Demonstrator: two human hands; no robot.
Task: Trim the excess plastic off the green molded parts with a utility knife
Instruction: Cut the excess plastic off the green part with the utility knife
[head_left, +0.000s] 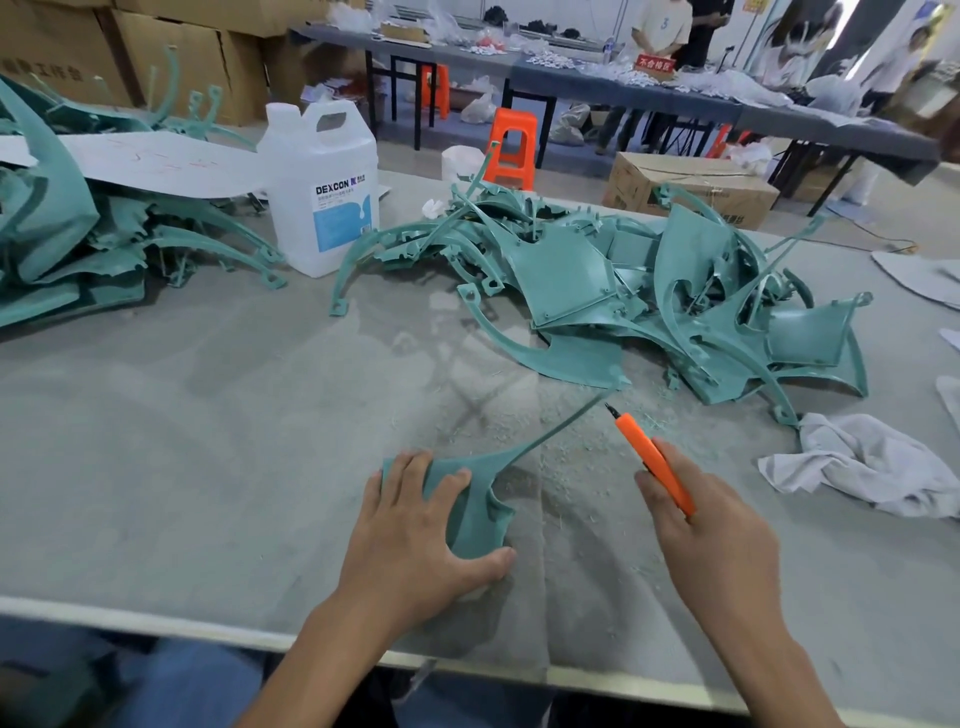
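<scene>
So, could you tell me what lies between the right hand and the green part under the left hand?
Only grey table cover dusted with pale shavings, in the head view; nothing else separates the right hand from the green part.

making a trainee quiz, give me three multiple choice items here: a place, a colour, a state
1. Where does the white jug stand? A between the left pile and right pile; B on the floor; C at the near edge.
2. What colour is the utility knife handle? A blue; B orange; C black.
3. What is the left hand doing? A lying empty; B holding the knife; C holding a green part.
Answers: A, piles flank it; B, orange handle in the right hand; C, fingers lie over the part.
</scene>
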